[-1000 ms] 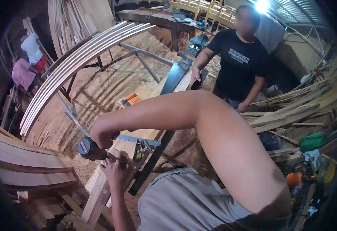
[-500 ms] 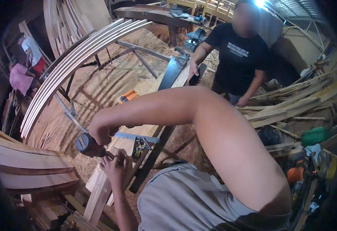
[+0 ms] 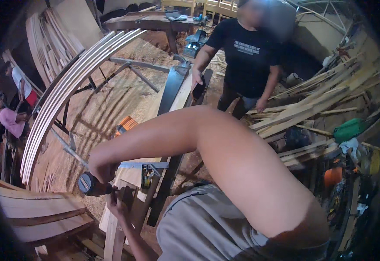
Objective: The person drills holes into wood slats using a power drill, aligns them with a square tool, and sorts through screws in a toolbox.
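Note:
My right hand grips a dark power drill low on the left, its arm bent across the middle. My left hand is just below the drill's front end, on a wooden board, fingers closed on something I cannot make out. Beside them lie a metal square and a small yellow-and-black tool. An orange tool and a broad saw blade lie farther along the boards.
A co-worker in a black T-shirt stands across, holding a dark object. Two other people work at far left. Curved laminated strips arch over a metal frame. Wood offcuts and a green object lie right.
The view has shifted, so my arms and the drill appear farther left and lower. The drill stays in my right hand, with my left hand still beside its front end.

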The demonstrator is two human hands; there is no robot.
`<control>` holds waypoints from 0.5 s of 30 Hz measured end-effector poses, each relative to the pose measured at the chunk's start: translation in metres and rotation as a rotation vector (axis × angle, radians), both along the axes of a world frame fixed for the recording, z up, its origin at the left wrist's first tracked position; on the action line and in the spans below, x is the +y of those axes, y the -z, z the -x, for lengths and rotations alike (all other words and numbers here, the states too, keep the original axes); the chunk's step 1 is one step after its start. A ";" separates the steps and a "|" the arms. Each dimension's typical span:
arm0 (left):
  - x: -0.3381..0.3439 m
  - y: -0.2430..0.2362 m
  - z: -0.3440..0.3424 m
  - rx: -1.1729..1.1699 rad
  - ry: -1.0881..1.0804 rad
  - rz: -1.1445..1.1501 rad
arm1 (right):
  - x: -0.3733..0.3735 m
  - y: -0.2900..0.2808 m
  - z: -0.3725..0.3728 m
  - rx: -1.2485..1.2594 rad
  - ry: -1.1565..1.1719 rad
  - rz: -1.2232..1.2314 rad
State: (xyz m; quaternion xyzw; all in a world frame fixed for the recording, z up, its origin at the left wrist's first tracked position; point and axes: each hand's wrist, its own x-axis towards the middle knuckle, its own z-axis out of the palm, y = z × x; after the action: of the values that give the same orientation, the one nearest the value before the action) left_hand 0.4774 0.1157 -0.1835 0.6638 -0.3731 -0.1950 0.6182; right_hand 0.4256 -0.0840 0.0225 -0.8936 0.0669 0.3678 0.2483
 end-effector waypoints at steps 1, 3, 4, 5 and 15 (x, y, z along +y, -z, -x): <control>0.000 -0.001 0.001 0.035 0.034 -0.021 | 0.000 0.000 0.000 0.004 0.010 0.005; 0.001 -0.004 -0.001 0.073 0.075 -0.038 | -0.004 0.001 -0.001 0.073 0.001 0.059; 0.003 -0.005 -0.004 0.076 0.094 -0.075 | -0.005 0.001 0.000 0.079 0.003 0.063; 0.003 -0.004 -0.006 0.080 0.112 -0.113 | -0.007 0.002 0.001 0.050 0.017 0.019; 0.004 -0.012 0.004 -0.116 0.022 -0.198 | -0.007 0.002 -0.001 0.008 0.057 0.003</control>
State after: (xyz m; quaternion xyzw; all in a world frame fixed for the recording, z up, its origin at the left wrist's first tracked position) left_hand 0.4729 0.1192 -0.1714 0.7275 -0.3945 -0.1989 0.5249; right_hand 0.4264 -0.0907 0.0208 -0.8902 0.0936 0.3642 0.2571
